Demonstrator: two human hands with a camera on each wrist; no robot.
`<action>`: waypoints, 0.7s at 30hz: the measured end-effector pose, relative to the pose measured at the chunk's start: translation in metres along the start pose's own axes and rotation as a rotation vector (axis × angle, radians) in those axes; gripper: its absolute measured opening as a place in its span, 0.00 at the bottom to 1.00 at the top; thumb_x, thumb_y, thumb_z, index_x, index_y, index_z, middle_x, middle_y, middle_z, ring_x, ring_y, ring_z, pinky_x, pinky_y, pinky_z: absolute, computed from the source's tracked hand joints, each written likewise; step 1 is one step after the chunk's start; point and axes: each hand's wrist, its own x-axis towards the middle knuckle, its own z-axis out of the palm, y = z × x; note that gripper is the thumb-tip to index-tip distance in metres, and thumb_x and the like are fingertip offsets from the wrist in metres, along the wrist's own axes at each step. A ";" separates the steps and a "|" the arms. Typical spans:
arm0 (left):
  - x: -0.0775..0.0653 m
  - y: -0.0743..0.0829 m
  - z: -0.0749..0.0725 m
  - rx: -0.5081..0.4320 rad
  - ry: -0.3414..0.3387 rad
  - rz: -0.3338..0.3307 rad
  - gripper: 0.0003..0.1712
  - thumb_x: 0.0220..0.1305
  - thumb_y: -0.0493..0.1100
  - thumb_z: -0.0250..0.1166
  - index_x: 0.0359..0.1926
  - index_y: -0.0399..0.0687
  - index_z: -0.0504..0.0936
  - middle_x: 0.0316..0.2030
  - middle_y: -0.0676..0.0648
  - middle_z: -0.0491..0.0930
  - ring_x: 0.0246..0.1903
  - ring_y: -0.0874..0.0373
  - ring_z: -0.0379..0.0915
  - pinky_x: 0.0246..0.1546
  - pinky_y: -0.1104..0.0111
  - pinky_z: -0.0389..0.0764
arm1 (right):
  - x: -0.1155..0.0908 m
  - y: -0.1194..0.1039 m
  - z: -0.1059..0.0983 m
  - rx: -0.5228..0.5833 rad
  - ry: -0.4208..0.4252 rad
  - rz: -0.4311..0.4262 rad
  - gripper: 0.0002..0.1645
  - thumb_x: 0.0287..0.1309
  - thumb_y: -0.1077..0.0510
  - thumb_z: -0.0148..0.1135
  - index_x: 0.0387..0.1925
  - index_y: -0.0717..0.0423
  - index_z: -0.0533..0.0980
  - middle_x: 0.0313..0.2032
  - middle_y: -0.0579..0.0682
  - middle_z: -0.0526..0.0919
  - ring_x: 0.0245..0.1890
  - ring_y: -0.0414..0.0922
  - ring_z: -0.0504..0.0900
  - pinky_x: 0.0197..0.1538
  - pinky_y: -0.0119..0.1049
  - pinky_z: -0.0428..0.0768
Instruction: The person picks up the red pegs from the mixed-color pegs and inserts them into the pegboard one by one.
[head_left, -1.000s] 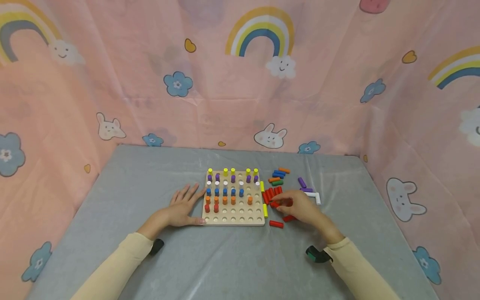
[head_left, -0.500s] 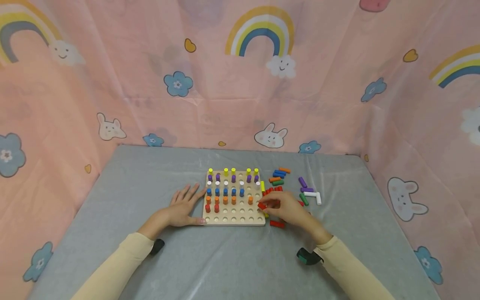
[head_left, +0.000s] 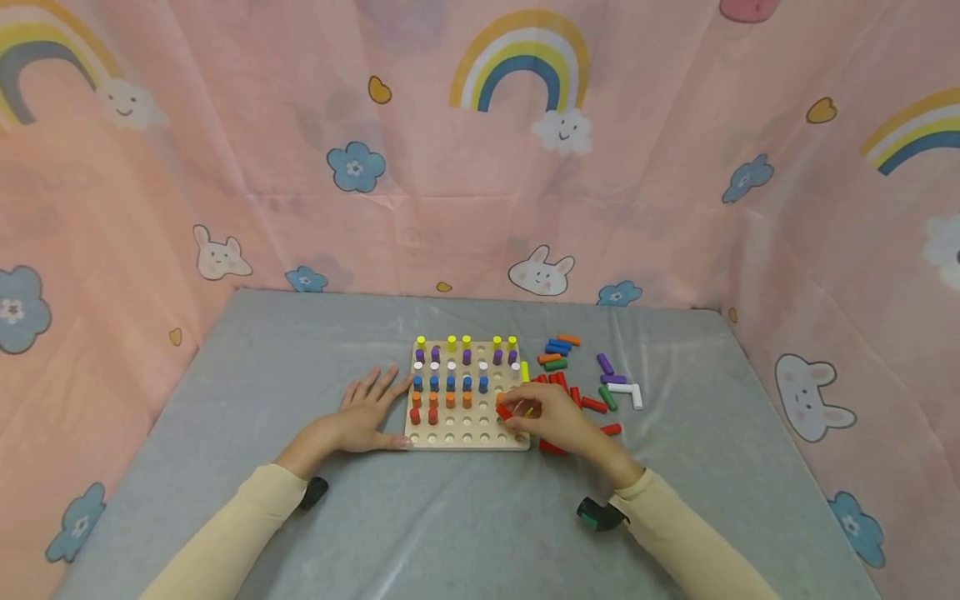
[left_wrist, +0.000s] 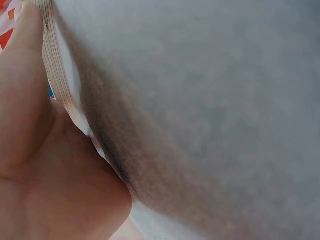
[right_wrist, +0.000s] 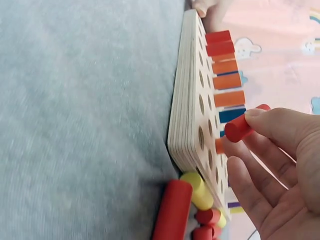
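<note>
A wooden pegboard lies on the grey cloth, with upright pegs in rows of yellow, purple, white, blue and orange. Two red pegs stand at the left of the row below the orange one. My left hand lies flat with fingers spread, its thumb and a fingertip at the board's left edge. Over the right part of the board, my right hand pinches a red peg between thumb and fingers. In the right wrist view that peg is tilted and above the holes.
Loose red pegs lie right of the board, some hidden by my right hand. A yellow peg sits against the board's right side. Blue pegs, green, orange, purple and white pegs lie farther right. A pink printed curtain surrounds the table.
My right hand has moved left from the loose pegs to over the board, carrying the red peg. More loose red pegs now show behind it. My left hand stays in place.
</note>
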 end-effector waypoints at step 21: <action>-0.003 0.006 -0.003 -0.005 0.006 0.004 0.64 0.54 0.75 0.63 0.80 0.56 0.41 0.80 0.38 0.32 0.78 0.34 0.23 0.72 0.34 0.31 | 0.016 -0.019 0.018 0.002 0.053 -0.050 0.15 0.57 0.60 0.71 0.47 0.52 0.84 0.43 0.48 0.87 0.38 0.39 0.84 0.41 0.27 0.82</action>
